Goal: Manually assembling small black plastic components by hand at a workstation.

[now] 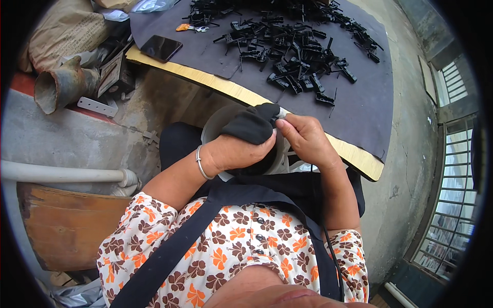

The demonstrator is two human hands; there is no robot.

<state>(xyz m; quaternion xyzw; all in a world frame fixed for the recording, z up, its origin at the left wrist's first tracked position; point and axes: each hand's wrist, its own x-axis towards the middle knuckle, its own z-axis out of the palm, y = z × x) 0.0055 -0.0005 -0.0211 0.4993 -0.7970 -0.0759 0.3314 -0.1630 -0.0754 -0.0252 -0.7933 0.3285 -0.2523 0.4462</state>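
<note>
A crumpled black cloth (250, 126), which may be a glove, lies over the fingers of my left hand (237, 153). That hand is closed on it, its thumb along the cloth's lower edge. At the cloth's right end, my right hand (306, 137) is closed in a pinch, thumb against fingers. A small whitish bit (283, 112) shows at its fingertips; what exactly it pinches is hidden. Both hands are over a pale bucket (210, 128), beside the table's near edge. Several small black plastic parts (295, 56) lie heaped on the dark-covered table (367, 108) beyond.
A phone (161, 48) and an orange-and-white small item (191, 27) lie on the table's left side. Its pale wooden edge (205, 84) runs just past my hands. At left are a rusty pipe piece (64, 86), a brown sack (67, 33) and a white pipe (67, 172).
</note>
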